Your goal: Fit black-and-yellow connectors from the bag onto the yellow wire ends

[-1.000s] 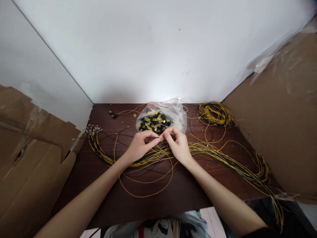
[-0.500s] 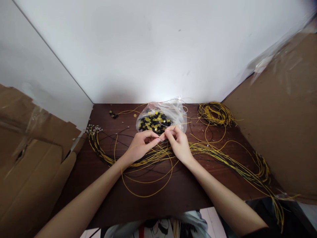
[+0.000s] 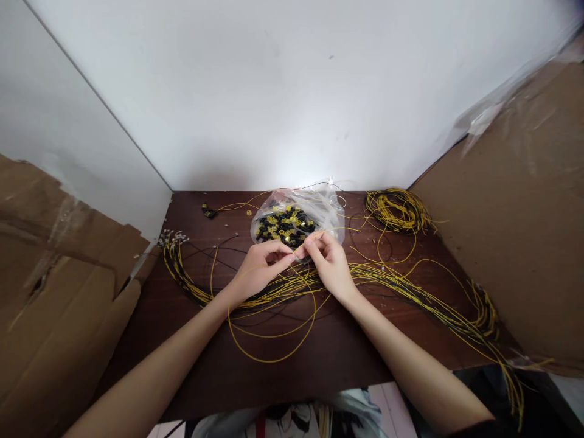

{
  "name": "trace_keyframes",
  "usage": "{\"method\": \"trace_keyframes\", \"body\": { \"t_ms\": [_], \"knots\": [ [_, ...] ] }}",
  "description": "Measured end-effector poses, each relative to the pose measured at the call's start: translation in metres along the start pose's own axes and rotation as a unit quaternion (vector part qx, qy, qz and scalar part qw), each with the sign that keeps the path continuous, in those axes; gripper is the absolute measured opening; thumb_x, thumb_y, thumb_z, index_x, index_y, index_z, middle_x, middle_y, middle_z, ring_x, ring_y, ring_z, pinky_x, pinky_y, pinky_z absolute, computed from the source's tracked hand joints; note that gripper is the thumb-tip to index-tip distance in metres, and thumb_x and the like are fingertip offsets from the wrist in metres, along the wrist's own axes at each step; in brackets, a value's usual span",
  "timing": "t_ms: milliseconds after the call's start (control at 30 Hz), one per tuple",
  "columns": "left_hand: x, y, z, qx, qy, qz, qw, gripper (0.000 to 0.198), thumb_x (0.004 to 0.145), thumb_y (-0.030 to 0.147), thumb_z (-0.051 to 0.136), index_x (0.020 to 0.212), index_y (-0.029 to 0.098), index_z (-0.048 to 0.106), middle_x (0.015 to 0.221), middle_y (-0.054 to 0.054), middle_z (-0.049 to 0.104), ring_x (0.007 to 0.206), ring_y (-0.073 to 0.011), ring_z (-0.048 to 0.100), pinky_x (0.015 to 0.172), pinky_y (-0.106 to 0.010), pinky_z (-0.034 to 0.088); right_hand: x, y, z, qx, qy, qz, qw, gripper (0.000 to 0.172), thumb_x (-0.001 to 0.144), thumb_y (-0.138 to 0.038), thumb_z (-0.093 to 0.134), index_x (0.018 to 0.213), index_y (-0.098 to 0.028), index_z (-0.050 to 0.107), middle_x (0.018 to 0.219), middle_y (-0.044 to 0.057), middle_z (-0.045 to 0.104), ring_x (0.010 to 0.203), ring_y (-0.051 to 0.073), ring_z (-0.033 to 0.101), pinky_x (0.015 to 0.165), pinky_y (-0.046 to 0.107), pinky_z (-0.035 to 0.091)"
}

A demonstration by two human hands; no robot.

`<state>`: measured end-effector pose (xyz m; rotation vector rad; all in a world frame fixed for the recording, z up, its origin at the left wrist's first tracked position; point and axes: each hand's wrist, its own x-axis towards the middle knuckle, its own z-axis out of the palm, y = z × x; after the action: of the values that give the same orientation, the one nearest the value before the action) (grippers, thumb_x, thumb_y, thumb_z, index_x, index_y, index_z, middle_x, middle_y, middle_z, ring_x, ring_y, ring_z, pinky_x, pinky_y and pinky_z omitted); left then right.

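Note:
My left hand [image 3: 269, 260] and my right hand [image 3: 327, 258] meet at the middle of the table, fingertips nearly touching. Both are closed in a pinch on a thin yellow wire [image 3: 272, 362], which droops in a wide loop below the left hand. A free end sticks out to the right past my right fingers. Any small part between the fingertips is too small to make out. Under both hands runs a long bundle of yellow and black wires [image 3: 410, 291]. Just behind them lies a clear plastic bag [image 3: 331, 210] of small black and yellow parts [image 3: 283, 222].
A coil of yellow and black wire [image 3: 396, 210] lies at the back right. Small black parts [image 3: 208, 211] sit at the back left. White tips [image 3: 172, 237] end the bundle on the left. Cardboard [image 3: 59, 304] stands on the left, more cardboard [image 3: 515, 231] on the right, a white wall behind.
The yellow wire's free end reaches slightly farther right past my right fingers. Its hanging loop has narrowed a little on the left. Both hands stay nearly in place.

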<state>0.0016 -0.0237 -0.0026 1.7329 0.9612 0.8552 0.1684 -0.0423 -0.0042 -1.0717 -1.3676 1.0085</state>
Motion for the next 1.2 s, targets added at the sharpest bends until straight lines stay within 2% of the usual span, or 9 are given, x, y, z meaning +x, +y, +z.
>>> {"method": "trace_keyframes", "body": {
  "t_ms": [200, 433, 567, 633, 733, 900, 1000, 1100, 1200],
  "knots": [
    [0.0000, -0.0005, -0.0002, 0.000, -0.003, 0.003, 1.000, 0.020, 0.082, 0.031, 0.057, 0.081, 0.013, 0.066, 0.073, -0.003, 0.059, 0.065, -0.0116, 0.053, 0.059, -0.021, 0.043, -0.0006, -0.0019, 0.0003, -0.068, -0.016, -0.024, 0.997, 0.015, 0.081, -0.033, 0.061, 0.079, -0.018, 0.059, 0.076, 0.002, 0.062, 0.069, 0.014, 0.059, 0.067, 0.027, 0.047],
    [0.0004, 0.0015, -0.0006, -0.008, -0.006, -0.004, 1.000, 0.019, 0.081, 0.031, 0.058, 0.082, 0.014, 0.066, 0.075, -0.004, 0.061, 0.066, -0.0120, 0.055, 0.061, -0.022, 0.045, -0.0002, 0.0022, 0.0003, 0.008, 0.004, -0.002, 1.000, 0.017, 0.089, -0.037, 0.049, 0.088, -0.020, 0.048, 0.069, 0.000, 0.064, 0.065, 0.014, 0.062, 0.071, 0.031, 0.050],
    [0.0002, -0.0001, -0.0010, 0.004, -0.006, 0.002, 1.000, 0.021, 0.082, 0.033, 0.057, 0.083, 0.014, 0.067, 0.074, -0.003, 0.060, 0.066, -0.0124, 0.055, 0.060, -0.023, 0.044, -0.0004, -0.0004, 0.0006, -0.033, -0.008, -0.017, 0.999, 0.017, 0.084, -0.033, 0.057, 0.092, -0.019, 0.055, 0.073, 0.000, 0.063, 0.066, 0.014, 0.061, 0.069, 0.028, 0.049],
    [0.0001, -0.0006, -0.0012, 0.005, -0.005, 0.006, 1.000, 0.021, 0.082, 0.033, 0.056, 0.083, 0.014, 0.067, 0.073, -0.003, 0.060, 0.066, -0.0127, 0.055, 0.060, -0.023, 0.044, -0.0007, -0.0021, 0.0006, -0.062, -0.020, -0.019, 0.998, 0.015, 0.082, -0.033, 0.060, 0.088, -0.019, 0.058, 0.076, 0.001, 0.063, 0.067, 0.014, 0.060, 0.067, 0.027, 0.048],
    [0.0002, 0.0002, -0.0012, 0.003, -0.007, 0.003, 1.000, 0.021, 0.082, 0.033, 0.057, 0.082, 0.014, 0.067, 0.073, -0.003, 0.060, 0.066, -0.0124, 0.054, 0.059, -0.022, 0.044, -0.0007, -0.0022, 0.0001, -0.055, -0.022, -0.004, 0.998, 0.015, 0.084, -0.034, 0.056, 0.084, -0.020, 0.054, 0.072, 0.001, 0.064, 0.068, 0.014, 0.061, 0.068, 0.028, 0.048],
    [0.0004, 0.0024, -0.0006, -0.006, -0.005, -0.006, 1.000, 0.020, 0.081, 0.032, 0.057, 0.082, 0.013, 0.066, 0.076, -0.004, 0.061, 0.065, -0.0118, 0.054, 0.060, -0.022, 0.044, 0.0000, 0.0020, -0.0002, 0.018, 0.003, 0.011, 1.000, 0.016, 0.089, -0.037, 0.049, 0.091, -0.021, 0.044, 0.070, 0.000, 0.066, 0.065, 0.014, 0.062, 0.069, 0.030, 0.050],
    [0.0003, 0.0015, -0.0006, -0.002, -0.005, -0.003, 1.000, 0.020, 0.082, 0.032, 0.057, 0.082, 0.013, 0.066, 0.074, -0.004, 0.060, 0.066, -0.0121, 0.054, 0.060, -0.022, 0.044, 0.0000, 0.0018, -0.0002, -0.010, -0.008, -0.005, 1.000, 0.017, 0.086, -0.036, 0.054, 0.092, -0.020, 0.052, 0.072, 0.001, 0.066, 0.067, 0.014, 0.062, 0.069, 0.030, 0.049],
    [0.0002, -0.0001, -0.0009, 0.003, -0.006, 0.002, 1.000, 0.021, 0.082, 0.032, 0.056, 0.082, 0.014, 0.066, 0.073, -0.003, 0.059, 0.065, -0.0122, 0.054, 0.059, -0.022, 0.044, -0.0004, -0.0003, -0.0004, -0.079, -0.020, -0.022, 0.996, 0.017, 0.082, -0.035, 0.059, 0.080, -0.019, 0.061, 0.076, 0.003, 0.066, 0.071, 0.015, 0.061, 0.070, 0.029, 0.049],
    [0.0002, 0.0001, -0.0010, 0.000, -0.007, 0.000, 1.000, 0.021, 0.082, 0.033, 0.057, 0.081, 0.014, 0.066, 0.073, -0.003, 0.060, 0.065, -0.0123, 0.054, 0.060, -0.022, 0.044, -0.0005, -0.0012, -0.0007, -0.081, -0.017, -0.012, 0.996, 0.021, 0.084, -0.038, 0.057, 0.077, -0.019, 0.059, 0.073, 0.003, 0.065, 0.070, 0.015, 0.061, 0.069, 0.029, 0.049]
  ]
}}
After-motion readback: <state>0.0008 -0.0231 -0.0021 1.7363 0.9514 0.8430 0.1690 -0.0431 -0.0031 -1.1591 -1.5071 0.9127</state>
